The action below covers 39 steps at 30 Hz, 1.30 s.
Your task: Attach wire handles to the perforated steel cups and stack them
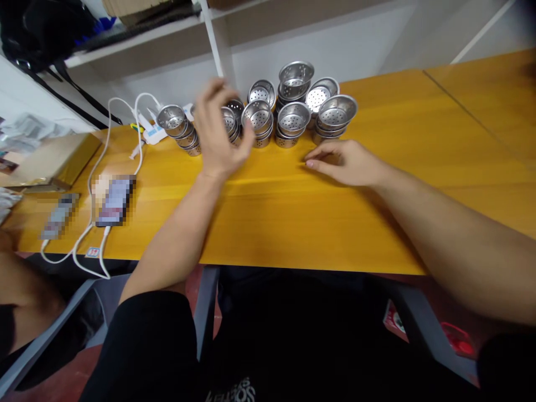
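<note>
Several small perforated steel strainer cups [293, 117] stand in stacks at the back of the yellow wooden table [293, 212]. My left hand [218, 131] is raised in front of the left stacks, fingers spread and slightly blurred, holding nothing. My right hand [343, 162] lies flat on the tabletop just in front of the right stacks, fingers stretched out, not touching a cup. One stack [337, 114] stands closest to the right hand.
A white power strip [153, 131] with white cables [98, 167] lies at the back left. Two phones [114, 200] rest near the left front edge. A cardboard box [54, 159] sits at far left. Another person's arm [20, 290] shows at lower left. White shelving [209, 33] stands behind.
</note>
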Tool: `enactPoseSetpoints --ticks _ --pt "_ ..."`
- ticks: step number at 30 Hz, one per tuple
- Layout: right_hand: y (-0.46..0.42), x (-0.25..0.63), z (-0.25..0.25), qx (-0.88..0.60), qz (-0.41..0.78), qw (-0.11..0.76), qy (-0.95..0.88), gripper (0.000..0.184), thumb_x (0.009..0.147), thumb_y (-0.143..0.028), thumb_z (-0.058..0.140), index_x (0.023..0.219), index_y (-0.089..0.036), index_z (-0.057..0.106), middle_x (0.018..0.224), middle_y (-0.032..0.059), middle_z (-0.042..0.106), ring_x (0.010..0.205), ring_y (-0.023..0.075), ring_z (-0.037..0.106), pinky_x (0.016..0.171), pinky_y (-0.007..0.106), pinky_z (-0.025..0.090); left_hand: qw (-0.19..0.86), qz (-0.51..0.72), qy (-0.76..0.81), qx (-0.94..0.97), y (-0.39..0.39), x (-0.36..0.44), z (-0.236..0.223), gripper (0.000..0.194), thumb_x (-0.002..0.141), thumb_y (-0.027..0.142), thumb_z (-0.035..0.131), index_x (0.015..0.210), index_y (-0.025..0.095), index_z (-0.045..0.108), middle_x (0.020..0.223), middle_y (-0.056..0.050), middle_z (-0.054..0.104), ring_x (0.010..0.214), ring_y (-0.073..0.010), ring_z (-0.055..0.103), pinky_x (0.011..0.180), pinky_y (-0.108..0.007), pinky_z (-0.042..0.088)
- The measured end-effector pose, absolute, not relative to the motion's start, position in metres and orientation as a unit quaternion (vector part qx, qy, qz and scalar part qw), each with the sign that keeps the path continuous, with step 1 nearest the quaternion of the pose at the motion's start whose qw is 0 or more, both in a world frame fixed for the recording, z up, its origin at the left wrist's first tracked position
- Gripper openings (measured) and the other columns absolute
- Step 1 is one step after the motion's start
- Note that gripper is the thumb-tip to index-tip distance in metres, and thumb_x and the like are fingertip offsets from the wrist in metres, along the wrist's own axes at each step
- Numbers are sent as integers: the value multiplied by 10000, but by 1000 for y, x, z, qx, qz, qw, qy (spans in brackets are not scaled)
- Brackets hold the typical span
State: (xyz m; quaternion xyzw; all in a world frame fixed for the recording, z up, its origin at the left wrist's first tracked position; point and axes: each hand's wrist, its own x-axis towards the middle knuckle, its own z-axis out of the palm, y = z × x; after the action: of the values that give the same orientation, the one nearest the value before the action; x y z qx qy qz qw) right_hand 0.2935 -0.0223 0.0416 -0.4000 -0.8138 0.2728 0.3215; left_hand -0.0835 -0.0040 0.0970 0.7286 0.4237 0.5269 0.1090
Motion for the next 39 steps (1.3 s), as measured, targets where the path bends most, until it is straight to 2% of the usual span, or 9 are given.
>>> enactPoseSetpoints --ticks 5,9,15,17,19,23,30,33,39 --pt "-22 295 41 -406 272 318 -813 333 1107 -684 863 1139 -362 942 1230 102 986 1170 444 936 1197 771 763 -174 630 478 587 31 -183 115 1091 804 656 1097 1621 360 438 1913 -46 518 1906 -336 303 1693 -579 199" --pt "-21 295 40 -409 265 315 -814 353 1113 -702 874 1159 -360 950 1238 109 989 1171 435 935 1195 750 771 -50 554 601 574 34 -221 102 1168 930 925 1016 1766 398 392 1744 106 636 1883 -277 189 1684 -620 79" --pt "-23 294 44 -406 286 323 -806 428 1065 -770 905 1119 -347 947 1236 124 990 1183 464 933 1223 796 754 -4 487 541 686 65 -255 52 1128 869 1220 737 1642 406 618 1584 8 849 1967 -260 341 1630 -642 243" --pt "-24 293 45 -407 293 325 -802 482 1054 -821 905 1101 -343 949 1241 143 988 1195 477 927 1236 803 748 -58 461 524 714 87 -273 36 1066 1043 1179 498 1719 355 496 1661 -17 828 1896 -190 447 1560 -683 306" --pt "-25 292 46 -407 300 327 -799 496 1049 -835 907 1088 -342 949 1245 152 988 1197 485 922 1240 809 747 -115 520 535 656 108 -288 25 1253 907 1282 518 1748 368 350 1700 25 804 1712 -170 574 1528 -700 359" --pt "-24 292 45 -404 298 331 -799 463 1037 -813 925 1091 -355 965 1231 128 990 1185 492 925 1245 834 740 -79 586 559 581 127 -297 24 1558 626 1389 619 1763 366 323 1816 63 705 1782 -239 444 1609 -729 214" --pt "-21 294 40 -401 290 336 -801 449 1046 -823 936 1096 -378 968 1214 92 994 1165 460 928 1210 786 758 -102 621 488 605 122 -279 61 1656 677 1406 585 1896 352 200 1972 66 544 2042 -369 -93 1735 -754 -36" --pt "-24 291 43 -395 267 367 -799 479 1076 -824 912 1099 -347 951 1194 129 983 1122 448 913 1156 782 766 -99 592 442 667 102 -230 73 1582 780 1326 638 1960 417 104 1977 -3 558 2066 -404 107 1745 -727 135" --pt "-47 276 59 -332 172 488 -789 383 1193 -710 843 1392 -399 943 1289 134 917 1062 404 860 1140 761 742 46 415 341 842 14 -77 50 1298 903 1022 835 1945 397 380 1850 -145 653 1841 -556 614 1535 -777 525"
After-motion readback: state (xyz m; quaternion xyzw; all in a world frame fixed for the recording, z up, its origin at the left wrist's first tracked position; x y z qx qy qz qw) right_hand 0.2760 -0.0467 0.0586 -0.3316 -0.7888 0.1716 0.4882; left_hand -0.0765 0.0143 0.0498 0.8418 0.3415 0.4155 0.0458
